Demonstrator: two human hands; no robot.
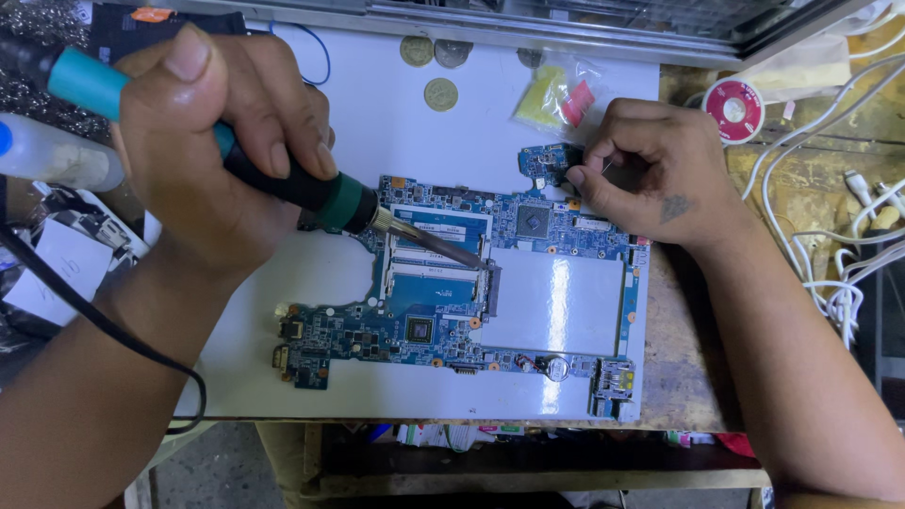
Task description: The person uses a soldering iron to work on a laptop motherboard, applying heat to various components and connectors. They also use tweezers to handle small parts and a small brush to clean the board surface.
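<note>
A blue laptop circuit board (434, 325) lies flat on a white sheet (396, 132). My left hand (212, 141) grips a soldering iron (311, 188) with a teal and black handle; its metal tip rests over the memory slots near the board's middle. My right hand (650, 174) presses its fingertips on the board's upper right corner, next to a small separate blue board piece (545, 162), and seems to pinch a thin wire.
Three coins (439, 93) lie at the sheet's top. A clear bag with yellow and red bits (556, 99) sits beside them. A red solder spool (734, 108) and white cables (839, 283) are at right. A white bottle (57, 155) lies at left.
</note>
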